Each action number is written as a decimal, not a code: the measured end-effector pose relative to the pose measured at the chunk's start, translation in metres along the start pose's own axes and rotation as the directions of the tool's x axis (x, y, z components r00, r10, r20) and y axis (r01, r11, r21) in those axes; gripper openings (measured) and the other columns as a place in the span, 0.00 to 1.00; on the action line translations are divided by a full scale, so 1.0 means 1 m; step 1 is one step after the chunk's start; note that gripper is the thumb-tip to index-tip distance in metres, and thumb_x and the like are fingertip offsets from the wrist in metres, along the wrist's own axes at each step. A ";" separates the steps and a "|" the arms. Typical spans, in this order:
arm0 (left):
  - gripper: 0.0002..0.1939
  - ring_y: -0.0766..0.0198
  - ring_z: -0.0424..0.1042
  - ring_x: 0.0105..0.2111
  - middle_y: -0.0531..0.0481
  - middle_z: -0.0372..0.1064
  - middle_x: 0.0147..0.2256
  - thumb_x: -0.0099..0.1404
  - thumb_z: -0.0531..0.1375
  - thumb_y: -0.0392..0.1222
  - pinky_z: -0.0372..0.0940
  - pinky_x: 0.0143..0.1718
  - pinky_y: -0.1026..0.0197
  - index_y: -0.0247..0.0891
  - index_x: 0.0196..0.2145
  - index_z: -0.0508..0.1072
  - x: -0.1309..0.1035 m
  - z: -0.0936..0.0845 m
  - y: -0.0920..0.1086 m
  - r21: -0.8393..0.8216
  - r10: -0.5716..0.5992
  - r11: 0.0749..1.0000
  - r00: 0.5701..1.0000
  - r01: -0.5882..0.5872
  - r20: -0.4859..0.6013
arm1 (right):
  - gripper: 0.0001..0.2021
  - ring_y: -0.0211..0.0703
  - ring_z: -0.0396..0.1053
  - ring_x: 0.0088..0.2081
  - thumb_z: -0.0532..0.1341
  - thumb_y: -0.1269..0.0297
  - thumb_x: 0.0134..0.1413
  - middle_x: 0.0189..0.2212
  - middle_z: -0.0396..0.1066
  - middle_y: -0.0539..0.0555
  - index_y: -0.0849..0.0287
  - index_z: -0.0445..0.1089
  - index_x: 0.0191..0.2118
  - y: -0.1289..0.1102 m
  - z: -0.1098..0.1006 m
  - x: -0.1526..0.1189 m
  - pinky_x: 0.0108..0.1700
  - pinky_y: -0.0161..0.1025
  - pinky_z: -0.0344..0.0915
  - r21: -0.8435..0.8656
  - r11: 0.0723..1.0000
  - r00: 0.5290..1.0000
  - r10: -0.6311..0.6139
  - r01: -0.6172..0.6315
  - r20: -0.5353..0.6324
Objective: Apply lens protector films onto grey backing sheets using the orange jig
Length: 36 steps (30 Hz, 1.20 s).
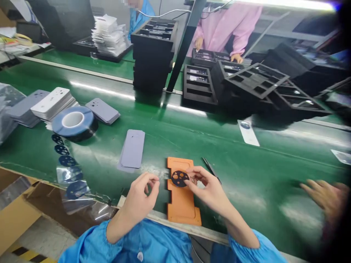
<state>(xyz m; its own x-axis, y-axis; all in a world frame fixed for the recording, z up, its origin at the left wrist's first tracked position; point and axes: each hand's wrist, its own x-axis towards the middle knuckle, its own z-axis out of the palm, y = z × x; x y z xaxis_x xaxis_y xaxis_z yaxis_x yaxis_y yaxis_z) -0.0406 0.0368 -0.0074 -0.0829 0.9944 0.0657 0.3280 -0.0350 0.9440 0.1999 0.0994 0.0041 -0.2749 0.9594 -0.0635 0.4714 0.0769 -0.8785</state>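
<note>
Black disc (179, 179), in right hand (210, 188), left hand (142, 195) apart

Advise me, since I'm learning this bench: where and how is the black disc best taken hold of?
The black disc is probably best pinched at its right rim, coming from the right, where the right hand meets it: it looks thin and flat, and holes through its face show the orange fixture beneath.

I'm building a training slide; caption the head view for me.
The wearer's right hand holds a black perforated disc over an orange fixture, black tweezers alongside.
</note>
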 end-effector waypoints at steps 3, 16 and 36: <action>0.03 0.65 0.72 0.26 0.51 0.72 0.29 0.63 0.62 0.38 0.63 0.26 0.64 0.41 0.37 0.74 0.024 0.022 -0.004 -0.045 -0.115 0.992 0.987 0.121 0.110 | 0.14 0.40 0.67 0.30 0.66 0.60 0.54 0.30 0.73 0.51 0.58 0.75 0.46 0.010 -0.018 0.014 0.33 0.38 0.64 -0.024 0.999 0.998 0.034 -0.033 0.051; 0.06 0.69 0.68 0.22 0.55 0.69 0.25 0.58 0.65 0.39 0.63 0.25 0.66 0.40 0.31 0.69 0.067 0.052 -0.006 -0.080 -0.274 0.949 0.923 0.305 0.270 | 0.17 0.33 0.56 0.25 0.66 0.65 0.51 0.29 0.65 0.47 0.60 0.74 0.48 0.030 -0.021 0.034 0.27 0.33 0.56 0.057 0.996 0.995 0.057 -0.062 0.079; 0.14 0.69 0.59 0.20 0.59 0.58 0.21 0.56 0.64 0.40 0.52 0.23 0.66 0.42 0.24 0.59 0.067 0.060 -0.008 0.034 -0.281 0.959 0.938 0.280 0.205 | 0.19 0.34 0.59 0.25 0.69 0.61 0.49 0.24 0.58 0.42 0.61 0.72 0.48 0.046 -0.036 0.039 0.31 0.36 0.60 0.128 0.976 0.984 0.171 -0.176 0.049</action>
<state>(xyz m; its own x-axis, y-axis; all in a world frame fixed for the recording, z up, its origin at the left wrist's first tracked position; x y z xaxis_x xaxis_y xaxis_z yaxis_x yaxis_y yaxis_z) 0.0080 0.1096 -0.0301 0.0229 0.9626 -0.2701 0.3238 0.2485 0.9129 0.2410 0.1500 -0.0218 -0.2308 0.9440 -0.2358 0.4010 -0.1285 -0.9070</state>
